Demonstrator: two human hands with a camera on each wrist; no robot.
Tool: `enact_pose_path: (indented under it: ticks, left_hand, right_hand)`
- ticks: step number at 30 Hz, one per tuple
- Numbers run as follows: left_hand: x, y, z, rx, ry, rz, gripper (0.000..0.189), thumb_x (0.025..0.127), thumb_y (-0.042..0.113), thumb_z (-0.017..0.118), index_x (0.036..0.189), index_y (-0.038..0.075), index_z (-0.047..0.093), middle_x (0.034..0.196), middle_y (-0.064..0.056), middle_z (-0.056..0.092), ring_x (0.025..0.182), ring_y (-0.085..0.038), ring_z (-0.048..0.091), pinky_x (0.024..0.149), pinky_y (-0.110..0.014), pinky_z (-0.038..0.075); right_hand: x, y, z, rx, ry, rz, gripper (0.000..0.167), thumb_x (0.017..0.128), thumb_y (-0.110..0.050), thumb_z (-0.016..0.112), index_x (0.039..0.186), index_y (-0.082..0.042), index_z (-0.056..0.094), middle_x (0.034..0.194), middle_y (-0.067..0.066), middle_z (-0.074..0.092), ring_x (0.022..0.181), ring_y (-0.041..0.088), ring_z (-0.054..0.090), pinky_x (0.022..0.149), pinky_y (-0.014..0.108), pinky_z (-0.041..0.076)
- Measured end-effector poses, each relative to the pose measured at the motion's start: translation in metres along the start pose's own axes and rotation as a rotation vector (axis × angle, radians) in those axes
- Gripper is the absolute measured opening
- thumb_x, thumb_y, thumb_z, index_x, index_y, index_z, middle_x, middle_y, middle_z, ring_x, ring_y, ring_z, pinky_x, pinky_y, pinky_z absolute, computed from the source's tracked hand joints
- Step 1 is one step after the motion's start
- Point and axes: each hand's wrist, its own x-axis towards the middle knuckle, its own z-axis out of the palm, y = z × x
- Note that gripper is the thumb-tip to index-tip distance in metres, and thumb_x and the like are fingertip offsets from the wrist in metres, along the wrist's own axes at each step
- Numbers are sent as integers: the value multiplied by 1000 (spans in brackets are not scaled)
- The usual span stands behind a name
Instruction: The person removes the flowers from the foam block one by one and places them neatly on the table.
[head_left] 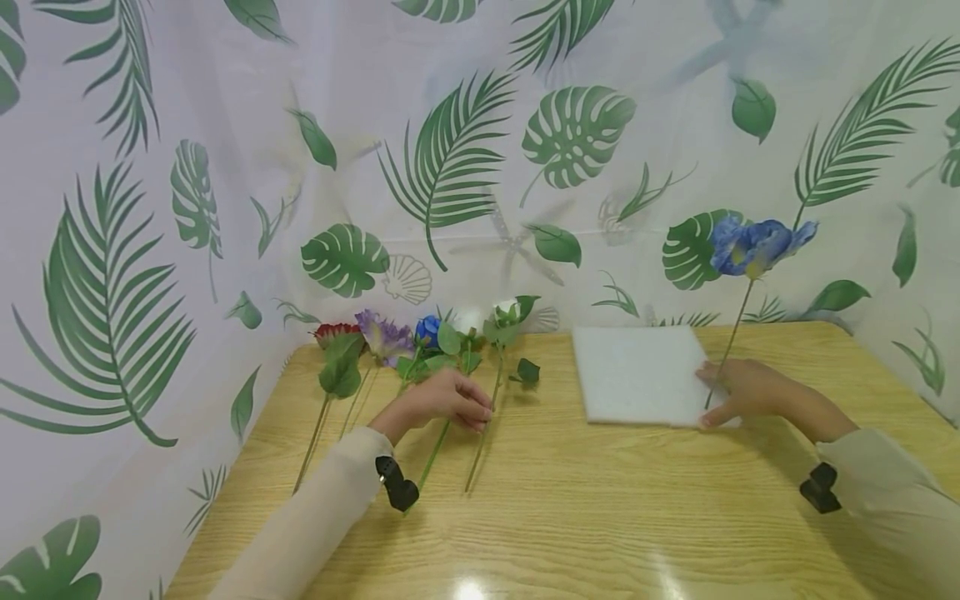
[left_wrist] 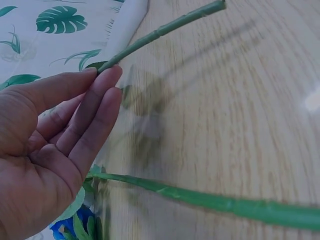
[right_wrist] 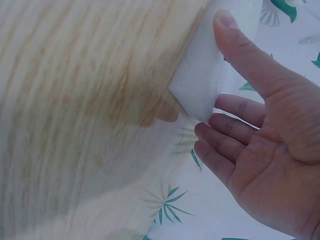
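My left hand [head_left: 450,400] pinches the green stem [left_wrist: 170,27] of a white flower [head_left: 508,313] between thumb and fingertips; the stem slants over the table in the left wrist view. A large blue flower [head_left: 757,246] stands upright over the right part of a white foam block [head_left: 637,375], its thin stem [head_left: 733,342] meeting the block's right side. Around that side is my right hand [head_left: 750,387], its thumb and fingers spread apart. In the right wrist view the fingertips [right_wrist: 202,131] are right at the foam's edge, and the thumb overlaps the block.
Left of the left hand lie a red flower [head_left: 336,335], a purple flower [head_left: 385,337] and a blue rose [head_left: 427,331], stems towards me. The wooden table [head_left: 570,508] meets a leaf-print curtain [head_left: 465,275] at the back and sides.
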Motion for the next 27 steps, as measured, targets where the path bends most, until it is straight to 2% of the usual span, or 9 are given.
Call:
enact_pose_path:
  ticks: [10,20,27]
  left_hand:
    - [0,-6,0,-27,23,-94,21,95,1,68,113,-11,71,84,-7,76,71,-12,73,78,-36,65]
    - [-4,-12,-5,-18,52,-117,26,94,2,69,117,-11,70,86,-9,78,70,-12,73,77,-35,65]
    - [-6,-11,-7,-11,64,-146,22,95,2,69,113,-9,72,82,-7,76,70,-13,73,76,-35,65]
  right_hand:
    - [0,-1,-1,2,-1,-5,95,74,-44,89,134,20,52,138,42,51,126,62,48,102,67,45]
    - [1,0,1,2,5,-7,95,74,-44,89,134,20,53,138,42,51,126,61,48,102,67,45]
    - [1,-1,0,-9,5,-16,96,73,-45,89,134,20,53,137,42,52,126,61,49,102,66,46]
